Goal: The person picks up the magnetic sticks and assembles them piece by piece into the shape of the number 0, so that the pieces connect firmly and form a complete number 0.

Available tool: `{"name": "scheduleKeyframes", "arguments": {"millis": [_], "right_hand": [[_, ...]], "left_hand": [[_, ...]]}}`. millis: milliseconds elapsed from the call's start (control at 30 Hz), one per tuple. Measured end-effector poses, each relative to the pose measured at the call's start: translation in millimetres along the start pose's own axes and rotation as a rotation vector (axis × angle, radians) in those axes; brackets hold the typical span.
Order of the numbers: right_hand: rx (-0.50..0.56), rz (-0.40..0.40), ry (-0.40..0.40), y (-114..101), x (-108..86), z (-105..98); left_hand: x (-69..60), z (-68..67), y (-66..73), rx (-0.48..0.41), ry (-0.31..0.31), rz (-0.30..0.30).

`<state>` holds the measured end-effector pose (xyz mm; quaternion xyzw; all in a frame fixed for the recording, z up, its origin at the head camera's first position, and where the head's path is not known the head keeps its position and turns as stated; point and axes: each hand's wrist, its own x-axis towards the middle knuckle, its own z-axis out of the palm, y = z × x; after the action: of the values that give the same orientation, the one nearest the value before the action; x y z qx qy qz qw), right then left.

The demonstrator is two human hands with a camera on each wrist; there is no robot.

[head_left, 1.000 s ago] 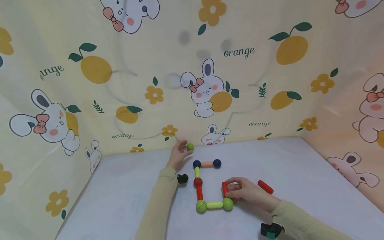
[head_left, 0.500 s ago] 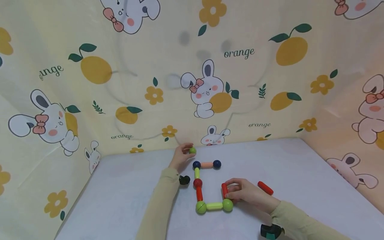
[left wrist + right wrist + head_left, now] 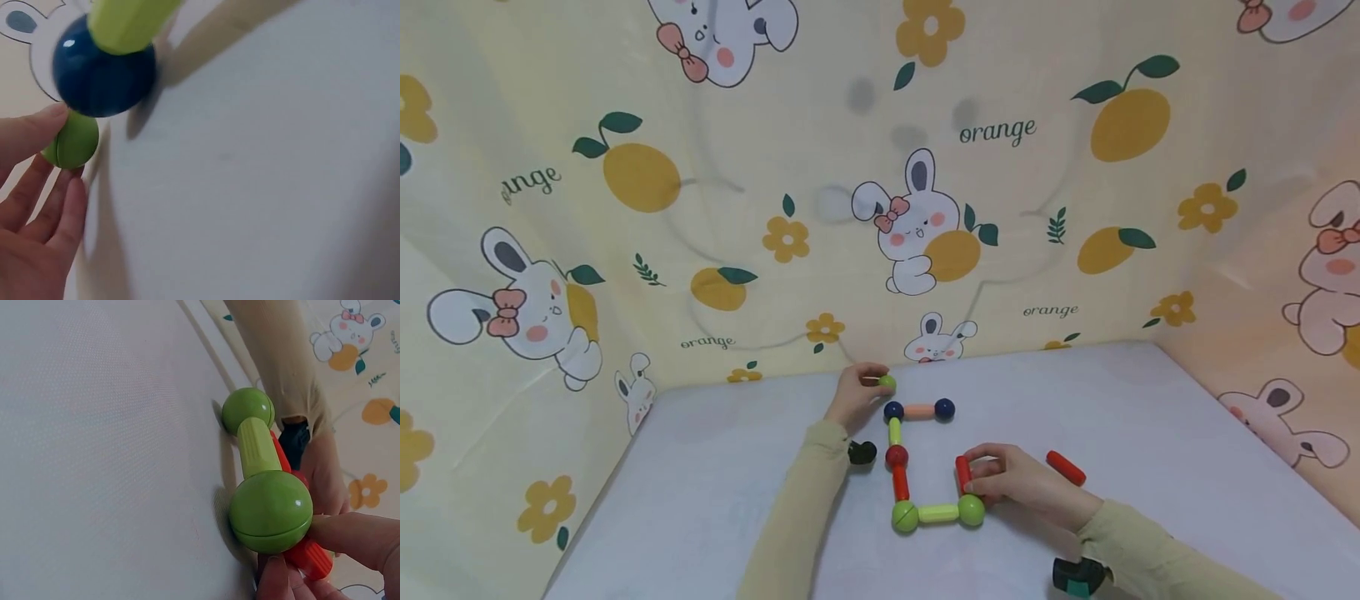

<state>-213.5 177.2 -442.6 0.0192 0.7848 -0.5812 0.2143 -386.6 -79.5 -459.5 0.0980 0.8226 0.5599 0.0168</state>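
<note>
My left hand (image 3: 857, 396) pinches a small green ball (image 3: 78, 142) between thumb and fingers at the back of the table. Just in front of it lies a linked shape of rods and balls. A dark blue ball (image 3: 892, 411) joins a peach rod (image 3: 918, 412) and a yellow-green rod (image 3: 894, 432). Below come a red ball (image 3: 897, 457), a red rod (image 3: 901, 483) and a green ball (image 3: 906, 516). A yellow-green rod (image 3: 258, 449) leads to the right-hand green ball (image 3: 270, 511). My right hand (image 3: 1022, 482) grips the red rod (image 3: 962, 473) that meets this ball.
A loose red rod (image 3: 1065, 468) lies right of my right hand. Another dark blue ball (image 3: 944, 409) ends the peach rod. The white table (image 3: 715, 483) meets a printed cloth backdrop (image 3: 790, 287) behind and at both sides.
My left hand has moved slightly right and nearer with the green ball, towards the dark blue ball. The right hand keeps its hold on the red rod, and the linked shape stays put.
</note>
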Motion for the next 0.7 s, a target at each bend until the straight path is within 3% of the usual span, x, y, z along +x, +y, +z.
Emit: {"name": "scheduleKeyframes", "arguments": {"millis": [167,433,567,700], "right_hand": [[-0.004,0.004,0.016,-1.3,0.0,1.1],[-0.015,0.005,0.031,1.9,3.2,1.4],[-0.025,0.007,0.049,2.7,3.8,1.8],[-0.036,0.001,0.072,1.7,4.1,3.4]], "left_hand": [[-5.9,-9.9,0.0,-0.068,-0.018,0.038],[-32.0,-15.3,11.3,-0.19,-0.065,0.089],[-44.3,-9.9,16.5,-0.226,-0.132,0.097],[-56.7,-1.6,22.4,-0.187,-0.225,0.074]]}}
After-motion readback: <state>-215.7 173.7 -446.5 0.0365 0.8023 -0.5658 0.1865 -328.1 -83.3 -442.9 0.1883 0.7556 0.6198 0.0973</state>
